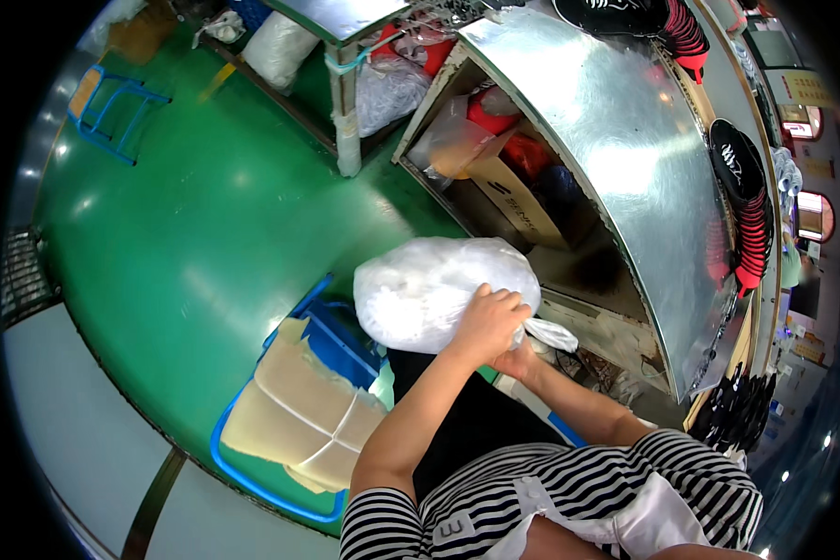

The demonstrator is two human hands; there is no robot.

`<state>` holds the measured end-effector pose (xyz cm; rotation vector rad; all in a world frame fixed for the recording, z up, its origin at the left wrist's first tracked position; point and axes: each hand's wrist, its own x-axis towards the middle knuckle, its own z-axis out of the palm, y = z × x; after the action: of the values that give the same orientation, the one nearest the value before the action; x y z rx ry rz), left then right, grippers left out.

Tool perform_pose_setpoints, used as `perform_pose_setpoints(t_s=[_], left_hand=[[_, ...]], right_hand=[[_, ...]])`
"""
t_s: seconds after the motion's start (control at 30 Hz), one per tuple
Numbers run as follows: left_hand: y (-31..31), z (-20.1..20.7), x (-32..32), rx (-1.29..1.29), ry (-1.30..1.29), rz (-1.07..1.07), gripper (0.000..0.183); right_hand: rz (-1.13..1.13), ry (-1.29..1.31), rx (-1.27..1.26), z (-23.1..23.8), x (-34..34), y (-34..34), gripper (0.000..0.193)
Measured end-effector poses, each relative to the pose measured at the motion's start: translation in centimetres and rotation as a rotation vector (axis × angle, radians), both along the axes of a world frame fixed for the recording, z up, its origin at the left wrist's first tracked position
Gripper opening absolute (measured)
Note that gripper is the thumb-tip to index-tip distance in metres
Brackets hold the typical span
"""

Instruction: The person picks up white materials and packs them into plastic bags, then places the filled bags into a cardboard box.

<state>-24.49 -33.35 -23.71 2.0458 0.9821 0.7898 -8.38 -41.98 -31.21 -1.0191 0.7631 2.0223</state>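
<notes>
Head view: looking down past a person's striped top to bare forearms and both hands at a pale plastic sack.
Green floor (205,224): a wide glossy stretch at left and centre, with a blue-framed stool standing far off.
Metal worktop (597,140): shiny, at right; nested black-and-red pieces (752,233) line its far edge, probably stacked that way to save room.
Open compartment (597,271): under the worktop, holding a cardboard box (515,201) and bagged red items, seemingly stowed there to leave the top free.
Blue chair (222,439): beside the person's left arm, with beige padding (294,401) tied over it by a white strip, likely to stop it slipping.
White bag (420,289): plump, in front of the person, between chair and compartment, just above dark trousers; whether it rests on them I cannot tell.
Left hand (487,327): fingers curled over the bag's gathered end, apparently to keep it bunched.
Right hand (513,360): just below the left at that end; its fingers are mostly hidden, so their grip cannot be told.
Loose bag end (553,334): sticking out rightward past the hands, narrow and crumpled.
</notes>
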Motion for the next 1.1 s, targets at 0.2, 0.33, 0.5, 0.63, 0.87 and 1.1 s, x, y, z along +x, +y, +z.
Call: perform_pose_setpoints(t_s=[0.2, 0.33, 0.5, 0.63, 0.87, 1.1], left_hand=[[5.8, -2.8, 8.8, 0.150, -0.116, -0.172, 0.012], [10.6, -4.6, 15.8, 0.152, -0.139, -0.076, 0.009], [15.1, -7.8, 22.5, -0.160, -0.192, -0.050, 0.029], [15.3, -11.2, 23.0, -0.035, -0.073, -0.163, 0.029], [1.6, -25.5, 15.3, -0.489, -0.098, 0.376, 0.022], [-3.4, -31.1, 14.5, -0.622, -0.121, 0.562, 0.010]], right_hand=[[-0.363, -0.134, 0.038, -4.4, 7.4, 4.0, 0.056], [-0.387, -0.362, 0.126, -7.3, 14.3, 9.5, 0.051], [-0.321, -0.642, 0.177, -11.7, 22.3, 16.1, 0.046], [-0.192, -0.889, 0.083, -16.0, 27.5, 16.0, 0.042], [0.191, -1.365, 0.223, -20.7, 19.3, 24.0, 0.024], [0.477, -2.298, 1.050, -25.6, 13.9, 44.0, 0.020]])
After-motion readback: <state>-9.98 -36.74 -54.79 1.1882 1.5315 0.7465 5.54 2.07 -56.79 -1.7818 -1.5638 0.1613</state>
